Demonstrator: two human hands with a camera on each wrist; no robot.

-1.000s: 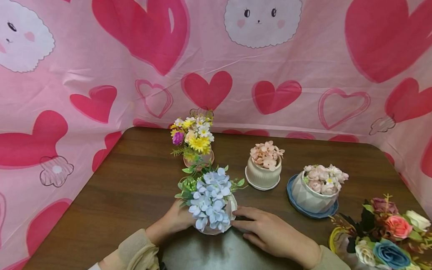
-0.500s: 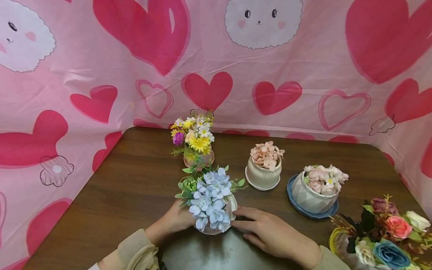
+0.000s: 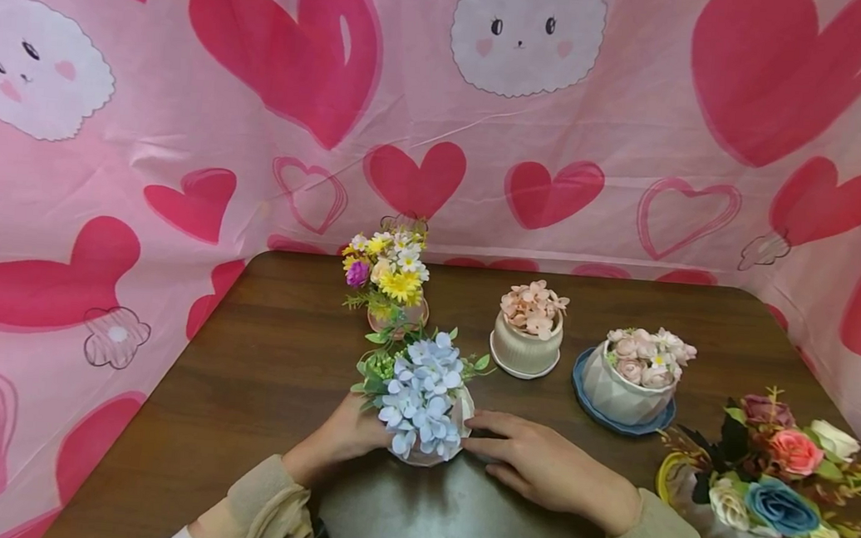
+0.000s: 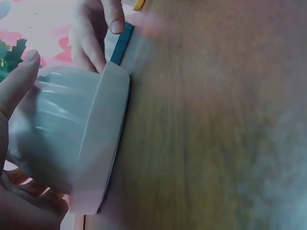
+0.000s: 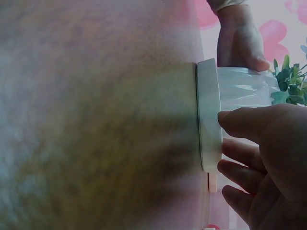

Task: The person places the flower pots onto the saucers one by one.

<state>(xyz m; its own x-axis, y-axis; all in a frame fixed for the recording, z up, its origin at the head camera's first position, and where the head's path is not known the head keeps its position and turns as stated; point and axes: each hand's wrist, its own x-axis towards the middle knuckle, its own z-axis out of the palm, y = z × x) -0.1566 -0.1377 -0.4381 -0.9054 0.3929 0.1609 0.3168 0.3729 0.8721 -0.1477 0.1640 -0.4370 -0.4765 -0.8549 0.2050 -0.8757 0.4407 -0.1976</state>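
Note:
A white ribbed pot (image 3: 428, 454) of pale blue flowers (image 3: 422, 389) stands on its white saucer (image 4: 100, 143) near the table's front edge. My left hand (image 3: 344, 436) grips the pot from the left. Its thumb (image 4: 17, 86) lies on the ribbed wall (image 4: 55, 127) and its fingers (image 4: 29, 208) curl round the other side. My right hand (image 3: 537, 464) holds the pot from the right, with its thumb (image 5: 244, 122) on the pot (image 5: 242, 88) above the saucer (image 5: 208, 120) and its fingers (image 5: 237, 170) at the saucer's rim. The left hand (image 5: 237, 38) shows on the pot's far side.
On the dark wooden table (image 3: 258, 374) stand a pot of yellow and white flowers (image 3: 388, 278), a cream pot of peach flowers (image 3: 527, 334), a white pot on a blue saucer (image 3: 625, 383) and a rose bouquet (image 3: 769, 472) at front right. A pink heart-print cloth (image 3: 440, 136) walls the back and sides.

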